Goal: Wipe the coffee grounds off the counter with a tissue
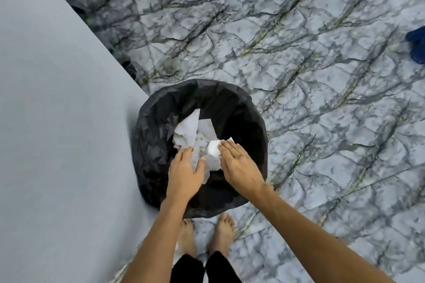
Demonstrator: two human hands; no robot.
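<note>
I am looking straight down into a bin with a black liner (156, 135) that stands on the floor. My right hand (236, 163) is palm down over its opening. A white tissue (213, 148) sticks out from under its fingertips, and the thumb is tucked out of sight beneath. My left hand (185, 172) hovers beside it over the bin, fingers spread and relaxed, holding nothing. Crumpled pale paper (190, 128) lies inside the bin below both hands. No coffee grounds are visible in this view.
The plain grey counter (50, 122) fills the left side, its edge running diagonally down to the bin. Veined marble floor (322, 99) covers the right. A dark blue object (417, 46) sits at the right edge. My bare feet (220, 234) stand just behind the bin.
</note>
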